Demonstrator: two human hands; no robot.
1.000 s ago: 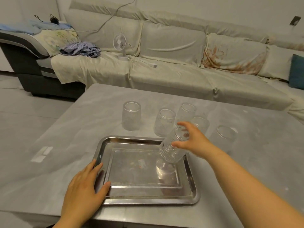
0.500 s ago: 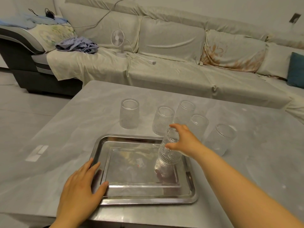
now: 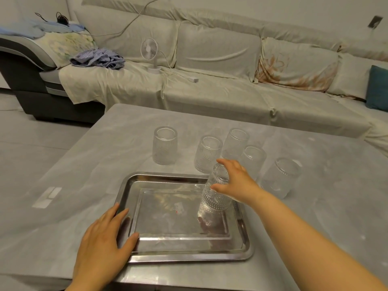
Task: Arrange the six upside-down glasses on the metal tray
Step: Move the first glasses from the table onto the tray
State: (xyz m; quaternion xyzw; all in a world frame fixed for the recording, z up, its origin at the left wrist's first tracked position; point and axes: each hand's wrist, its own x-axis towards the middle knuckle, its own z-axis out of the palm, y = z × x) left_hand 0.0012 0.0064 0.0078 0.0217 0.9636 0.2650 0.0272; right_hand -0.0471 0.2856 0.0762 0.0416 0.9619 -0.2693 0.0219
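A shiny metal tray (image 3: 184, 252) lies on the grey table near the front edge. My right hand (image 3: 236, 181) grips an upside-down patterned glass (image 3: 216, 194) that stands, slightly tilted, on the tray's far right part. My left hand (image 3: 105, 238) rests flat on the tray's front left corner with fingers spread. Behind the tray several other upside-down ribbed glasses stand on the table: one at the left (image 3: 164, 145), one in the middle (image 3: 207, 153), one behind it (image 3: 236, 142), one partly hidden by my hand (image 3: 253, 158), one at the right (image 3: 280, 177).
The grey table (image 3: 84, 177) ends close to me at the front and drops off on the left. A long covered sofa (image 3: 210, 85) runs behind it, with a small white fan (image 3: 150, 53) and a striped cloth (image 3: 98, 58) on it.
My right hand has lowered the glass from tilted above the tray down onto its far right part and stood it more upright. The left hand stays on the tray's corner.
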